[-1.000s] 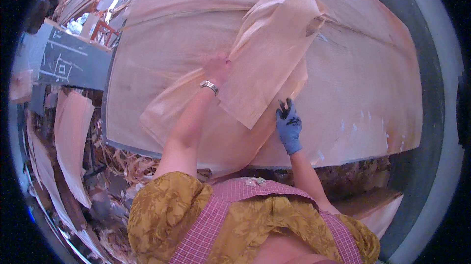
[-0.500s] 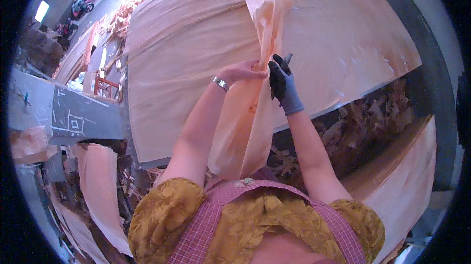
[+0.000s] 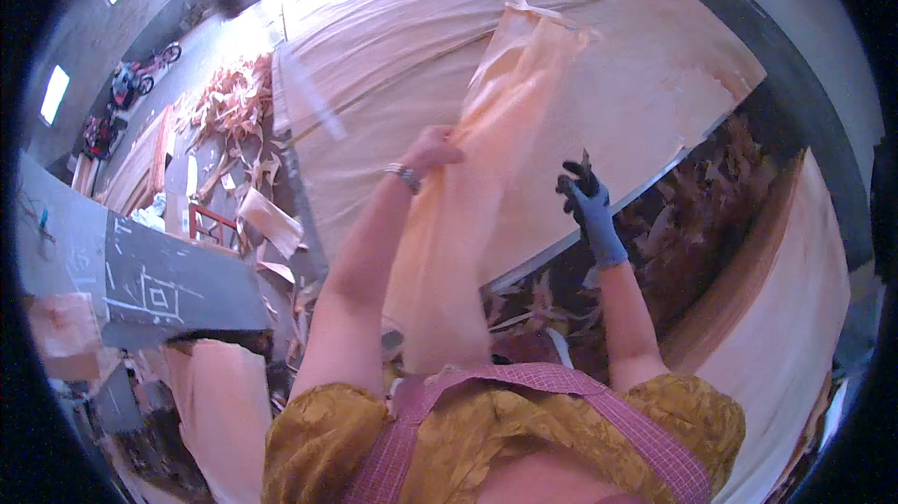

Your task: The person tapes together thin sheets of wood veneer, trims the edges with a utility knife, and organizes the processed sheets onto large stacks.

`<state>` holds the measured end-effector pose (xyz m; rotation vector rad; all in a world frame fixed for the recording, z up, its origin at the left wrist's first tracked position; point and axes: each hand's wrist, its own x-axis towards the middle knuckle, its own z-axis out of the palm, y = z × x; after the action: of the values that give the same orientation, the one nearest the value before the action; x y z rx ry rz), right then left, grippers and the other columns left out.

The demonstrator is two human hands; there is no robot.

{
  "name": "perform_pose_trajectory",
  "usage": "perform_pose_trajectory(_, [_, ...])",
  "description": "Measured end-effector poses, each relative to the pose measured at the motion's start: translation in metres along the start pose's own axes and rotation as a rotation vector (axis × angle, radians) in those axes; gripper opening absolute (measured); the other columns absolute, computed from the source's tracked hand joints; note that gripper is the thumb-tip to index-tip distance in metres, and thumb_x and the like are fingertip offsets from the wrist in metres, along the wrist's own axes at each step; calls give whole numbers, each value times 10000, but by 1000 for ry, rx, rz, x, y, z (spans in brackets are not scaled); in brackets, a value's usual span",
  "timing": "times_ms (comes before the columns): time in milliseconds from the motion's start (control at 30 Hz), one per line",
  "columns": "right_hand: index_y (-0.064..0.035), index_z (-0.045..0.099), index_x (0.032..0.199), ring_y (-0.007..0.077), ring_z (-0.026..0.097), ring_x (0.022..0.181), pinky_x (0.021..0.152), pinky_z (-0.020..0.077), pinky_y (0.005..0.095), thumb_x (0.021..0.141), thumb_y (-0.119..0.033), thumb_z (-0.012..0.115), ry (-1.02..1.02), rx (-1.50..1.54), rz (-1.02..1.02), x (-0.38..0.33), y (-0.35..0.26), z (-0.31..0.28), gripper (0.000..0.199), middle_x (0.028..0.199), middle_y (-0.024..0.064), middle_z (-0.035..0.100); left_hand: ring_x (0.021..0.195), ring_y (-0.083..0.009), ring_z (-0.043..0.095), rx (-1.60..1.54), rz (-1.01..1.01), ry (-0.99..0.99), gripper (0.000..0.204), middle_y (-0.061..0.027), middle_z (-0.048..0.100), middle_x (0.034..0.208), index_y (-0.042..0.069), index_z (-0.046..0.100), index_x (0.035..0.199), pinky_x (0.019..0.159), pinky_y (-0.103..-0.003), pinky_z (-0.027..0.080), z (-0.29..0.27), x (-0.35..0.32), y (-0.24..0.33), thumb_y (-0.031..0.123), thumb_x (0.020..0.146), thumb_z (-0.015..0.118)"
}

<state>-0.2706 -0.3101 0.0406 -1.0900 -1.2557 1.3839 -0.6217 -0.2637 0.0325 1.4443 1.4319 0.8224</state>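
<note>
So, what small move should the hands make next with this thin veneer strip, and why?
Probably the right hand should take the strip's free edge. Only the left hand grips the veneer strip, which hangs long and loose above the large sheet, while the gloved hand is apart from it.

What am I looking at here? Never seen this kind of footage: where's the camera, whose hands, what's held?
No machine: a person wears a fisheye camera on the head, looking down, so edges bend. Both forearms are the person's own. The bare left hand, with a wrist bangle, grips a thin veneer strip that hangs toward the body. The right hand, in a blue glove, is raised beside the strip, apart from it. Beneath lies a big veneer sheet; scraps litter the floor.
</note>
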Motion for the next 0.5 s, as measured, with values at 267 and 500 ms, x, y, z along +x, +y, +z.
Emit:
perform_pose_trajectory(267, [-91,621,1203,77,557,561,454,368,204,905,-307,638,-108,-60,449,-171,65,250,368,863,44,695,1028,-135,571,-33,6,225,586,-42,640,1135,-15,594,1222,919,-297,450,-344,-383,-153,389,821,735])
perform_pose_trajectory(500, [-115,604,1228,91,574,580,457,403,211,953,-424,542,-415,-197,397,-157,56,431,418,866,59,682,932,-132,611,-167,-506,1007,289,-44,650,1045,-27,613,1136,844,-277,504,-446,-742,-382,-32,867,508])
